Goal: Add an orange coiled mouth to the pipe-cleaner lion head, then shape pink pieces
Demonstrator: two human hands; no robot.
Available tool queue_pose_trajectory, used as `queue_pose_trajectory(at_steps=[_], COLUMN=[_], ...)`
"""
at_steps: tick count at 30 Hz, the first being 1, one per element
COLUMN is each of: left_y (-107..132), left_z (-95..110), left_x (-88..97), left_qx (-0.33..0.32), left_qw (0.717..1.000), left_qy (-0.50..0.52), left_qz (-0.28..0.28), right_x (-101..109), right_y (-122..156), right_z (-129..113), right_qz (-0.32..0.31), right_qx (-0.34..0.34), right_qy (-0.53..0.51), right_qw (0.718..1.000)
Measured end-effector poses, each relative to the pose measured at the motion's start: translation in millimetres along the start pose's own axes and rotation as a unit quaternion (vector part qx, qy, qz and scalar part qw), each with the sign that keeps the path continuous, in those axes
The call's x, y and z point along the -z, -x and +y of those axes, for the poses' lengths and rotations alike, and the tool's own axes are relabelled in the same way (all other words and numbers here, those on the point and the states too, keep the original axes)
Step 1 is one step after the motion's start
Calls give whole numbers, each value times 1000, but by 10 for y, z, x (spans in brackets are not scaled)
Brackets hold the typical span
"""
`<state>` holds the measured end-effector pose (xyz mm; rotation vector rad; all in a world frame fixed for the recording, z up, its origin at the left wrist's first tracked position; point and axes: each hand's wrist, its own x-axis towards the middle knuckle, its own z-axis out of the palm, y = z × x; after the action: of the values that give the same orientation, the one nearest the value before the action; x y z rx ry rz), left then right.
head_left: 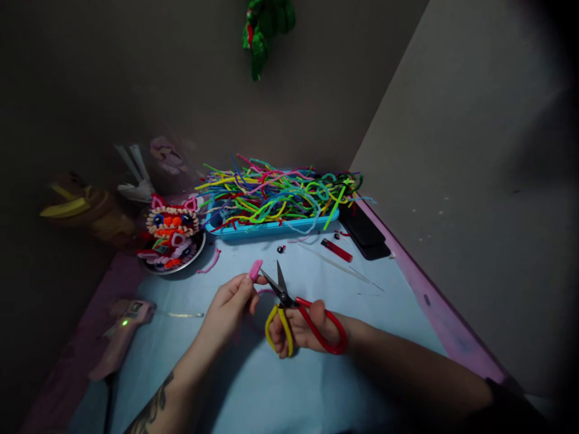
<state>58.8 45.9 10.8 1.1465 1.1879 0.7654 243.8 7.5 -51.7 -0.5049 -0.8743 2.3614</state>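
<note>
Between thumb and fingers, my left hand (236,298) pinches a folded pink pipe cleaner (256,269), its end sticking up past the fingertips. A thin pink strand trails below that hand toward the scissors. My right hand (304,330) is closed on a pair of scissors (284,298) with one yellow and one red handle loop, thumb and fingers through the loops. The scissor blades are spread apart and point up and left, their tips close to the pink piece. Whether a blade touches it I cannot tell.
Behind my hands stands a blue tray (271,229) heaped with colourful pipe cleaners. On the left are a bowl (199,253) with fuzzy faced figures and a pink glue gun (129,331), its green light on. A red lighter (336,250), tweezers (337,264) and a black phone (365,232) lie to the right.
</note>
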Motion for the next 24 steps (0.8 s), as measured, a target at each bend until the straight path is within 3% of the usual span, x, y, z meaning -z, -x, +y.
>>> queue_pose_trajectory(at_steps=[8,14,18,24], left_y=[0,19,10,41], left_z=[6,46,-17,-43], left_x=[42,59,44,-15], left_qx=[-58,-128,-164,-201], left_qw=[993,962,946,925], left_qy=[-99,-237,-270,-307], left_qz=[-13,-37,-80,-99], right_x=[10,59,34,-90], right_y=[2,2,-14,-11], right_z=[-14,-10,-41,-106], right_qz=[-9,-4,2,-48], right_qx=[11,6,35,43], right_qy=[20,5,-26,-87], right_qw=[1000,1000,999,994])
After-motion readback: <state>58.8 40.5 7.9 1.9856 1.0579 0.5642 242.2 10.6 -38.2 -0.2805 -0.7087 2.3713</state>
